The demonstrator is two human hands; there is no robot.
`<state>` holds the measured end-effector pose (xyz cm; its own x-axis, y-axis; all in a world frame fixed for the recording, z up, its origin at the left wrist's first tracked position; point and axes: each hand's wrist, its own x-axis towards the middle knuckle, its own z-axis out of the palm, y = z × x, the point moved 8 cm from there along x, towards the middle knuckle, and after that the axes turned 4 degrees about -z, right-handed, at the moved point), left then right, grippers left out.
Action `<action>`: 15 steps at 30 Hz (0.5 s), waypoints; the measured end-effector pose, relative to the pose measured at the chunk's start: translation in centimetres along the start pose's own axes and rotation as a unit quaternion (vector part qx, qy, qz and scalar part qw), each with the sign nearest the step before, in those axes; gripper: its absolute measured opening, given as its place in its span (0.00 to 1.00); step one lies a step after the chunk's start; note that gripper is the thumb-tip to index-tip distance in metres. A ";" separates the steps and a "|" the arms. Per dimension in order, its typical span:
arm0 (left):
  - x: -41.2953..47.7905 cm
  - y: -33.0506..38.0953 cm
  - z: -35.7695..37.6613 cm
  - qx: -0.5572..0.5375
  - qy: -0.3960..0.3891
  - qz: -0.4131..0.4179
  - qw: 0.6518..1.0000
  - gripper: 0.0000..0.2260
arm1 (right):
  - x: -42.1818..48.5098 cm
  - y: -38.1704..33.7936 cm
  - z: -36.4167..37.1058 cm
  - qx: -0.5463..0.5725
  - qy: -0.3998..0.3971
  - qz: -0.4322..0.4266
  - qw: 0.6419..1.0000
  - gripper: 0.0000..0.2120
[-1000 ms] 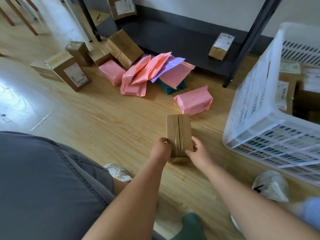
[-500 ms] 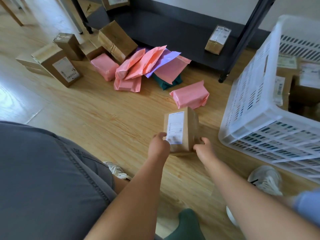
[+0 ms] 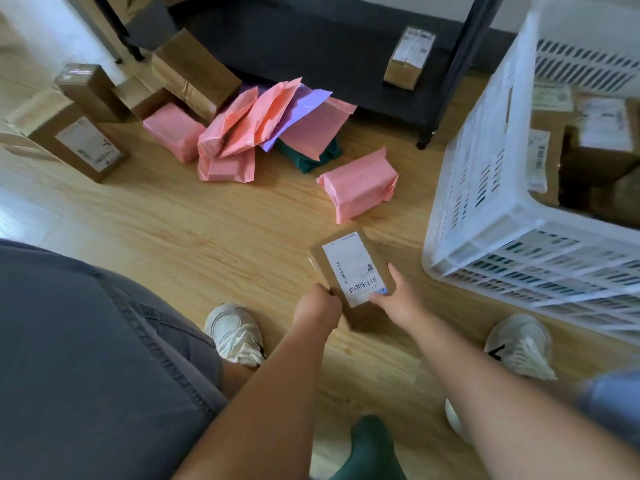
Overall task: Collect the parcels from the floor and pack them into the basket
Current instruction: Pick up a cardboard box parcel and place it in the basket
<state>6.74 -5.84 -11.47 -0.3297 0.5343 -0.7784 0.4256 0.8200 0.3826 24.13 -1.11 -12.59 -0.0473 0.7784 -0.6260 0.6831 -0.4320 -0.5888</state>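
- Head view: the person holds a small cardboard box in both hands, label side up, low over the wooden floor between their white shoes.
- The left hand has its fingers curled round the box's near left corner.
- The right hand clasps the near right edge, with its thumb lying on the white label.
- It is hard to tell whether the box's underside touches the floor, as it is hidden.
- The white plastic basket stands just right of the box and has several brown parcels inside.
- A pink wrapped parcel lies on the floor just beyond the held box.
- Farther back is a heap of pink and purple mailers, and brown boxes sit to its left.
- One more small box rests on the dark low shelf.
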 end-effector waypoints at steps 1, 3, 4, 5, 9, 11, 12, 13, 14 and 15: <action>0.0 0.2 -0.6 0.007 0.044 0.003 0.999 0.10 | 0.3 -0.3 -0.2 -0.006 -0.003 -0.010 1.000 0.38; -0.5 1.2 -2.6 0.001 0.143 0.028 0.989 0.13 | 0.7 -1.5 -0.5 -0.032 -0.011 -0.034 0.999 0.37; -0.7 1.8 -3.7 0.013 0.189 0.053 0.980 0.16 | 1.0 -2.1 -0.5 -0.062 -0.019 -0.046 0.997 0.36; -0.7 2.6 -4.6 0.046 0.223 0.088 0.970 0.19 | 1.3 -2.9 -0.6 -0.096 -0.023 -0.063 0.993 0.35; 0.7 4.4 -4.5 0.222 0.184 0.189 0.939 0.30 | 2.2 -5.5 -0.5 -0.193 -0.019 -0.152 0.969 0.33; 1.5 4.4 -3.4 0.287 0.139 0.208 0.925 0.30 | 2.3 -6.0 -0.4 -0.243 -0.003 -0.192 0.951 0.35; 1.8 4.3 -3.0 0.300 0.126 0.211 0.922 0.30 | 2.3 -6.0 -0.6 -0.264 0.010 -0.200 0.944 0.35; 2.0 4.1 -2.8 0.303 0.122 0.208 0.922 0.29 | 2.2 -5.7 -0.8 -0.273 0.026 -0.195 0.942 0.36; 2.2 4.0 -2.7 0.300 0.126 0.204 0.923 0.29 | 2.1 -5.0 -1.1 -0.264 0.048 -0.176 0.947 0.36; 2.4 4.0 -2.7 0.299 0.137 0.200 0.923 0.29 | 2.0 -4.0 -1.6 -0.235 0.071 -0.140 0.959 0.36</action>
<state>5.38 -0.71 -10.40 -0.2115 0.8684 -0.4484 0.9215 0.3302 0.2047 22.53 2.93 -10.70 -0.2003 0.9022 -0.3820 0.9124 0.0298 -0.4082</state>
